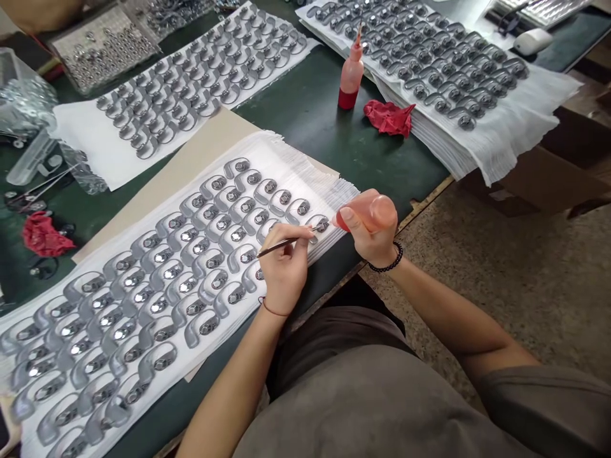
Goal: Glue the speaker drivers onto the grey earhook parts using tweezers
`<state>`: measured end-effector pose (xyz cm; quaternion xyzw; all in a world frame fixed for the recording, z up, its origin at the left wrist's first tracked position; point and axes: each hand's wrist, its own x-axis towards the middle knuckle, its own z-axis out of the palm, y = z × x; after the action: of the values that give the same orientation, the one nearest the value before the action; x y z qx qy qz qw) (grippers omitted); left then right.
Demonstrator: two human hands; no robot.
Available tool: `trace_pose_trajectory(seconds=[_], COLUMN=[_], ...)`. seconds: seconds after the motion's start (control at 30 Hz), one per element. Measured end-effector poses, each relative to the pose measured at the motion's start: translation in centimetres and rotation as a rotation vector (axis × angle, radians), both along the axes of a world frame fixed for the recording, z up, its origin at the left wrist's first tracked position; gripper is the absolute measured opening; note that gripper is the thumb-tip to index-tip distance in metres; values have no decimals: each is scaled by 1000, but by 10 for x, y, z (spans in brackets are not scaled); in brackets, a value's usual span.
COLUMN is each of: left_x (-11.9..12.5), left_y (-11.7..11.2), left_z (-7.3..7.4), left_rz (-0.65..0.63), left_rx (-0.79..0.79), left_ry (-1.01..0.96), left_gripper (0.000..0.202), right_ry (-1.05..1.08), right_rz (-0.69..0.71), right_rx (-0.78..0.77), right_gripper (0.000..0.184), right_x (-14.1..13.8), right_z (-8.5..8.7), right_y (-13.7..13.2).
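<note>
My left hand (285, 267) is closed on a thin dark stick (281, 245), its tip reaching toward the grey hook-shaped part (319, 223) at the right end of the near sheet. My right hand (370, 226) is wrapped round a small pink squeeze bottle (382, 207) with a red cap, its nozzle pointing at that same part. Rows of several grey parts with shiny round insets lie on a stack of white sheets (305, 168) in front of me.
Two more white sheets of grey parts lie beyond, one at the back left (86, 137), one at the back right (525, 108). Between them stand a second pink bottle (352, 73) and a red rag (389, 117). Another red rag (42, 234) lies left. The table edge (424, 200) runs at right.
</note>
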<state>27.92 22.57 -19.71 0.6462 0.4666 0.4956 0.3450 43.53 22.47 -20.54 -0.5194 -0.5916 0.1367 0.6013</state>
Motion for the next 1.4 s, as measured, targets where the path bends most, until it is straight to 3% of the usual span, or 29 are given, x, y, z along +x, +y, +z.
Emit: trace_pose_trajectory(seconds=[0.63, 0.83, 1.4], left_x=[1, 2, 2], left_y=[2, 4, 4], left_z=[0, 0, 3], left_rz=[-4, 1, -9], left_rx=[9, -28, -23], left_ry=[-7, -3, -8], left_gripper=[9, 10, 12], right_ry=[77, 96, -2], right_rz=[5, 101, 150], right_rx=[29, 110, 32], right_gripper=[18, 18, 15], right_x=[0, 2, -1], right_z=[-3, -3, 0], right_y=[-1, 1, 0])
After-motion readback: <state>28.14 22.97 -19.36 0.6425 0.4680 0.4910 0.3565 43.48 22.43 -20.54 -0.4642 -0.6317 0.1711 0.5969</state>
